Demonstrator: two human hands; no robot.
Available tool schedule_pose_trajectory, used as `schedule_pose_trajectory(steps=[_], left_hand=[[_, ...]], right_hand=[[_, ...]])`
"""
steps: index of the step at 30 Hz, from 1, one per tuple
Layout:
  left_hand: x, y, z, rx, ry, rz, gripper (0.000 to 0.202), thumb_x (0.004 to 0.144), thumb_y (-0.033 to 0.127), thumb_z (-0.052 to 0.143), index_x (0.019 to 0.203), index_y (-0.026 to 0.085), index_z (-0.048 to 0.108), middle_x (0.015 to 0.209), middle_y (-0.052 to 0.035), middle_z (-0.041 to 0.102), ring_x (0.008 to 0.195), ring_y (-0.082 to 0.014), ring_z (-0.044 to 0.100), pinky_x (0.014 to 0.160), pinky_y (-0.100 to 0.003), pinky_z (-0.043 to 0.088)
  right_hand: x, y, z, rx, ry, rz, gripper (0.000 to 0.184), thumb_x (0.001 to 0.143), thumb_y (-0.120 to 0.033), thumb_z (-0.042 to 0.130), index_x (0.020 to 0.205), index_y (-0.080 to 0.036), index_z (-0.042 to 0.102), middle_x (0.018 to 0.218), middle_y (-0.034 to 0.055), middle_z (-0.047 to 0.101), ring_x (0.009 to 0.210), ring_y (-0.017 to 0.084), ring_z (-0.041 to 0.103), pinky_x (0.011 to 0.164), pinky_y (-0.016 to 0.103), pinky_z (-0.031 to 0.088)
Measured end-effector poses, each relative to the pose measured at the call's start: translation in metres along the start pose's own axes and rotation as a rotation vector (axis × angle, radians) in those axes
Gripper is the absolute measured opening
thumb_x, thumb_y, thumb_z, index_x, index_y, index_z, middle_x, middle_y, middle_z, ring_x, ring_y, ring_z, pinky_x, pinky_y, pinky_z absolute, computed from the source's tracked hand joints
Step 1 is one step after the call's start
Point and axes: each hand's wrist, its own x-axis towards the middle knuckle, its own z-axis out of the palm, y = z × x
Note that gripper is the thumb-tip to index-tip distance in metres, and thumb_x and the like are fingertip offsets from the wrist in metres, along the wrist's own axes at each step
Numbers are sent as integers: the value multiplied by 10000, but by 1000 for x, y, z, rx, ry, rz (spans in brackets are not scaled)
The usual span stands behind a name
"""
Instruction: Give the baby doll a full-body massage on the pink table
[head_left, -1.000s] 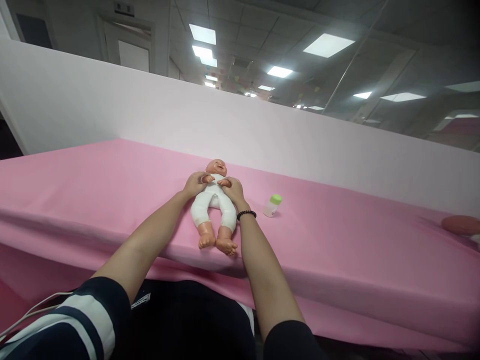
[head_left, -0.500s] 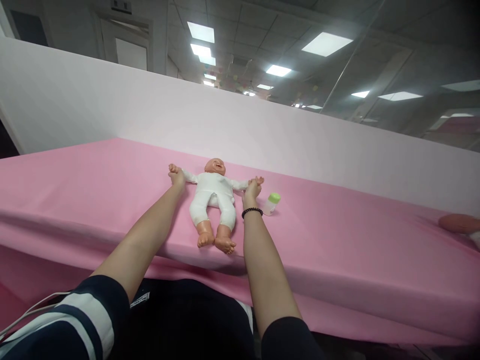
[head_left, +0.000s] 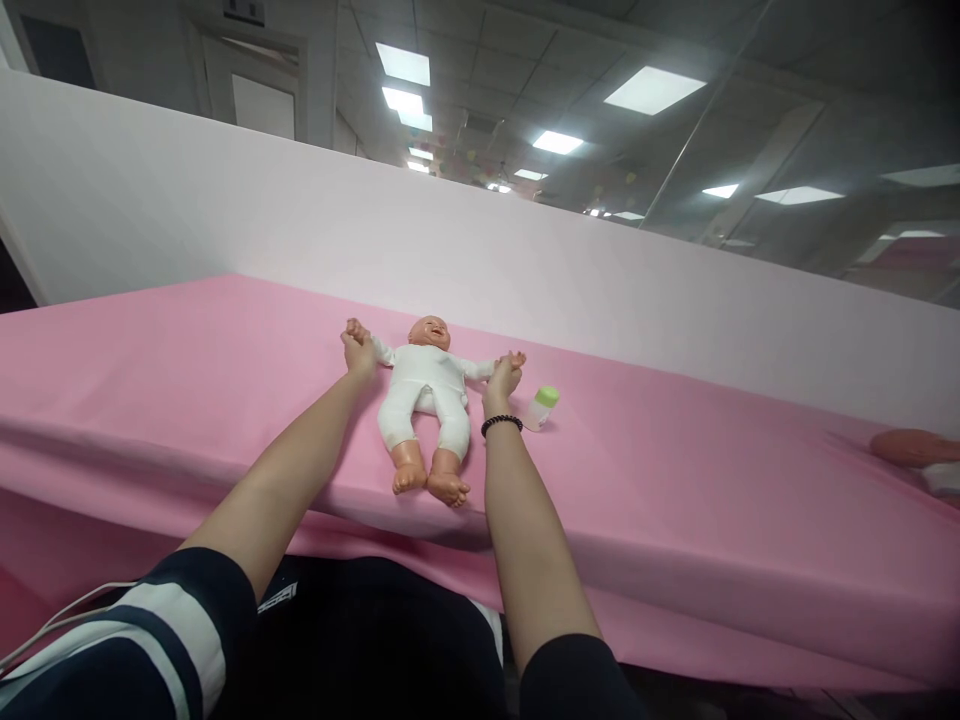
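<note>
Left hand (head_left: 361, 355) and right hand (head_left: 502, 381) clasping a supine baby doll (head_left: 424, 385) at the wrists; fingers (head_left: 513, 367) closed, hiding both wrists, exact grip unclear.

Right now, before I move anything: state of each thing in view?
left hand: gripping the doll's hand, arm stretched out
right hand: gripping the doll's other hand, arm stretched out
baby doll: on its back, white suit on, arms spread wide
small bottle: green cap on, beside the doll, not touched
pink cloth: spread over the table, draped over the front edge
</note>
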Motion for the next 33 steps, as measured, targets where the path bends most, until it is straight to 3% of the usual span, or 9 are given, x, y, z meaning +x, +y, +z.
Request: schedule_pose_trajectory(steps=[3,5,8,11,20,25,29,31,33], left_hand=[[-17,12,5,59,-100,171,272,932,225,566,1204,221,568,1272,-127,663,1200,-260,633,1073,-414,490],[-27,20,7,131,-287,342,282,890,183,566,1163,214,633,1240,-109,689,1167,-254,637,1074,-402,494],[-35,28,7,282,-563,506,295,841,197,591,1114,207,703,1156,-108,712,1112,-277,646,1046,-422,510],[-35,30,5,397,-649,536,326,838,210,559,1123,209,718,1149,-115,710,1115,-293,647,1030,-438,515],[-30,20,6,430,-606,535,355,881,274,575,1210,208,693,1228,-124,702,1215,-309,616,1088,-454,475],[-30,15,8,371,-544,537,337,895,240,572,1216,195,661,1232,-147,695,1199,-322,621,1077,-481,476],[-27,14,10,165,-296,303,267,917,191,581,1183,198,603,1253,-134,680,1176,-266,632,1092,-434,479],[-20,13,8,85,-148,149,288,952,169,540,1238,194,544,1324,-151,644,1213,-249,617,1098,-432,477],[-10,10,5,66,-76,62,318,993,171,484,1311,185,490,1370,-182,606,1234,-254,606,1085,-465,480]], right_hand=[[-12,-10,7,-30,-33,-21,391,975,-366,458,1263,-173,641,1241,111,704,1085,228,666,931,347,517],[-24,-14,10,-45,-125,-80,299,911,-382,573,1130,-217,692,1168,60,739,1059,215,668,950,321,502],[-37,-15,11,-196,-401,-303,164,838,-326,663,962,-237,722,1042,25,764,1000,209,667,949,313,488],[-40,-13,10,-442,-574,-557,138,847,-276,654,947,-228,736,1032,44,763,1012,226,650,956,344,473],[-35,-12,12,-532,-547,-583,146,878,-286,646,977,-221,731,1038,48,760,1011,231,646,937,347,470],[-35,-9,14,-356,-541,-474,191,915,-364,613,997,-220,706,1033,41,763,970,206,666,906,317,491],[-25,-7,17,-171,-291,-257,412,977,-546,522,1114,-190,680,1077,73,765,935,197,691,809,286,529],[-16,-7,16,-198,-140,-256,468,1045,-537,403,1182,-175,665,1115,97,757,957,200,702,811,294,544],[-7,-6,10,-267,-83,-294,438,1080,-499,407,1215,-168,660,1150,105,738,975,201,703,847,325,565]])
